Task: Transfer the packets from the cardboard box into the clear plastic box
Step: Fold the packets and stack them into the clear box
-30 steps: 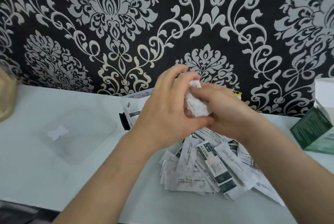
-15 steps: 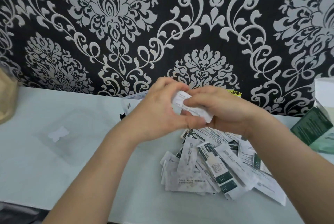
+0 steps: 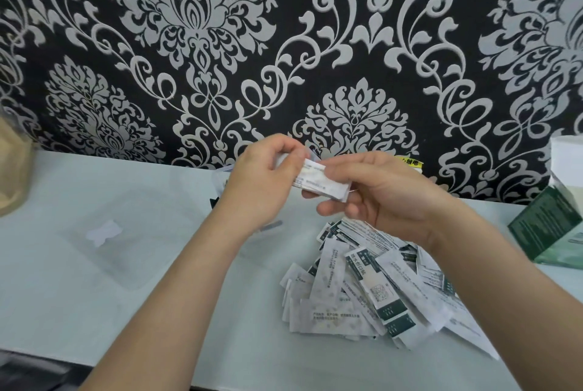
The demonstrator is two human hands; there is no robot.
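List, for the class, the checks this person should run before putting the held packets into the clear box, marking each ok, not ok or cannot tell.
1. Stack of packets gripped securely: ok, the left hand and right hand both pinch it.
2. Stack edges squared up: cannot tell, blurred.
3. Clear plastic box uncovered: ok, the clear lid lies flat on the table to the left.
4. Room left inside the box: cannot tell, the left hand hides most of it.
5. All packets moved: not ok, a loose pile lies on the table.
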